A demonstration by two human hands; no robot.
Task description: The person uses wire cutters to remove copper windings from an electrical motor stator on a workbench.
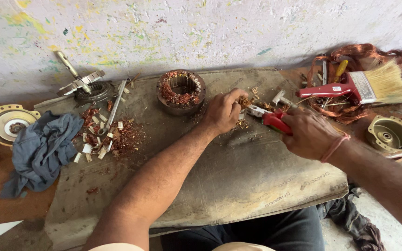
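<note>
A coarse, dusty sack cloth (pixel 238 176) is covering the worktop, littered with copper shavings and pale insulation scraps (pixel 99 139). The left hand (pixel 223 111) is pinching a small tuft of copper wire (pixel 244 101) between closed fingertips, just right of the round stator (pixel 181 91) — a dark iron ring packed with reddish, frayed windings. The right hand (pixel 309 134) is wrapping tightly around red-handled pliers (pixel 270 117), their metal nose touching the tuft. The pliers' handles are mostly hiding inside the fist — what the tip is gripping is hard to make out. A red-handled paintbrush (pixel 359 87) is lying on tangled copper coils (pixel 350 111).
</note>
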